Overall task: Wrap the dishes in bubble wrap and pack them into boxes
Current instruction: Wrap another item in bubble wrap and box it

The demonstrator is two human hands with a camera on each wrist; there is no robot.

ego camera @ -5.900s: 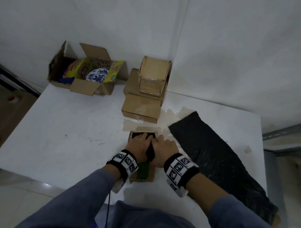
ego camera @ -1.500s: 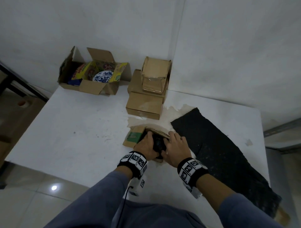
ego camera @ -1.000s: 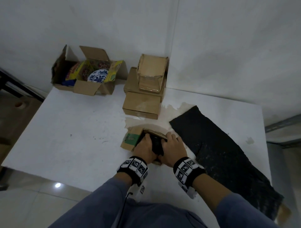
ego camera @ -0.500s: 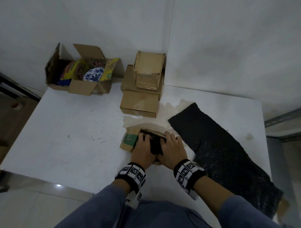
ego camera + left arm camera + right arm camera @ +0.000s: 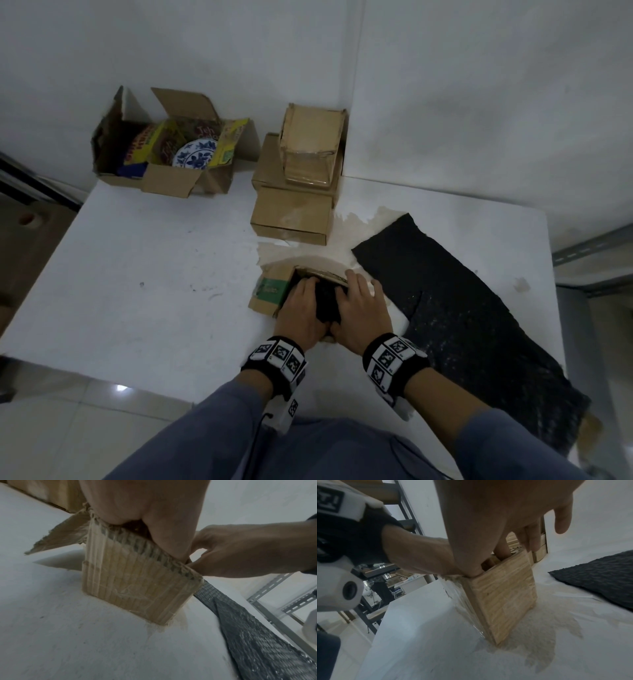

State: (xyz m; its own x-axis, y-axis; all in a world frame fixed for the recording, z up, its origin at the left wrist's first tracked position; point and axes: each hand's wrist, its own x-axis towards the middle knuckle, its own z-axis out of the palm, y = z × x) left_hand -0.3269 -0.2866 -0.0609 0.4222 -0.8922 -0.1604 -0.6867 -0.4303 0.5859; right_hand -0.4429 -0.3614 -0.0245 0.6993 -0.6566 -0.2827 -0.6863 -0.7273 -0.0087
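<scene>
A small cardboard box (image 5: 270, 291) with a green label stands on the white table (image 5: 154, 291). A dish wrapped in black bubble wrap (image 5: 327, 303) sits in its open top. My left hand (image 5: 301, 308) lies on the bundle's left side and presses it down, fingertips dipping inside the box. My right hand (image 5: 359, 305) presses on the right side, with fingers reaching the far box wall. In the left wrist view my palm (image 5: 145, 500) covers the box (image 5: 137, 581). In the right wrist view my right hand's fingers (image 5: 527, 538) go into the box (image 5: 505, 595), the little finger outside.
A black bubble wrap sheet (image 5: 462, 308) lies to the right. Closed cardboard boxes (image 5: 298, 192) are stacked at the back corner. An open box (image 5: 171, 161) at the back left holds a blue-and-white plate (image 5: 195, 159). The table's near edge is close to my wrists.
Since the earliest frame the box has turned, so its green flap now points left. Over the last second both hands have stayed on the black bundle, pushing it into the box.
</scene>
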